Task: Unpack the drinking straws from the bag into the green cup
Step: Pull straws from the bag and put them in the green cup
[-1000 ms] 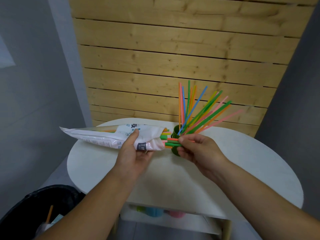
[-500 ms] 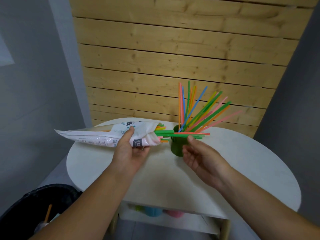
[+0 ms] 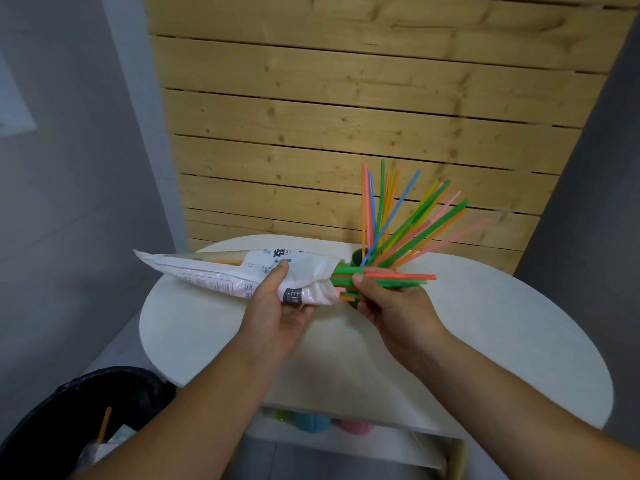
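Straws (image 3: 408,277) — thin coloured plastic ones — are pinched by the right hand (image 3: 391,306) at the mouth of the white printed plastic bag (image 3: 242,275) gripped by the left hand (image 3: 277,306). Long axis is laid sideways, green plastic cup (image 3: 358,257) just behind, nearest the right hand.

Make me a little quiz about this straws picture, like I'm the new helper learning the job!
1. True or false: the left hand grips the white printed plastic bag above the round white table.
2. Which holds the upright fan of colourful plastic straws? A) the dark green cup B) a glass jar C) a cardboard box
3. Short answer: which hand pinches the bundle of green and orange straws poking from the bag's mouth?

Key: 1 true; 2 A; 3 the right hand.
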